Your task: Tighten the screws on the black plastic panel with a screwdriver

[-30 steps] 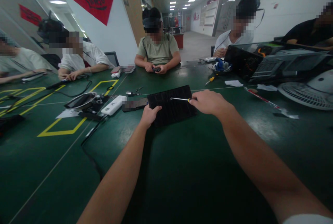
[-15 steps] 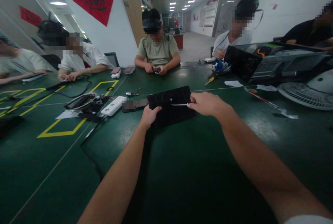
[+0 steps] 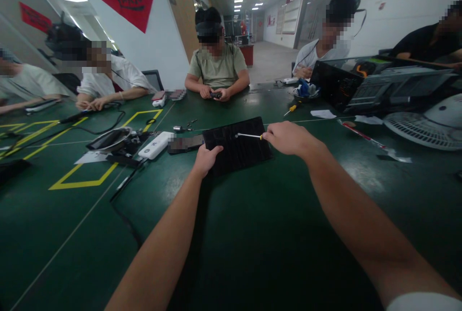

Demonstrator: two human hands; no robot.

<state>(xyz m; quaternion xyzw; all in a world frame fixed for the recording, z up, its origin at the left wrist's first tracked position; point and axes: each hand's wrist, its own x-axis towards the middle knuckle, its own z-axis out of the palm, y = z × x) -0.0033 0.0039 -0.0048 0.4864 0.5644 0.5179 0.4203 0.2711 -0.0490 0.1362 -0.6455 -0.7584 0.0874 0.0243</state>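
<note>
A flat black panel (image 3: 238,145) lies on the green table (image 3: 260,234) in front of me. My left hand (image 3: 206,158) is closed on the panel's near left corner and holds it down. My right hand (image 3: 288,137) grips a small screwdriver (image 3: 249,136) with a yellow collar. Its metal shaft points left and its tip rests on the upper middle of the panel.
Left of the panel lie a white power bank (image 3: 156,145), a dark bowl (image 3: 108,138) and black cables (image 3: 124,186). Yellow tape marks (image 3: 83,183) cross the table. A second screwdriver (image 3: 290,110), open laptops (image 3: 378,87) and a white fan (image 3: 422,130) stand right. Several people sit around the table.
My right hand has shifted the screwdriver tip down the panel and then back up to its upper middle. My left hand has stayed on the corner.
</note>
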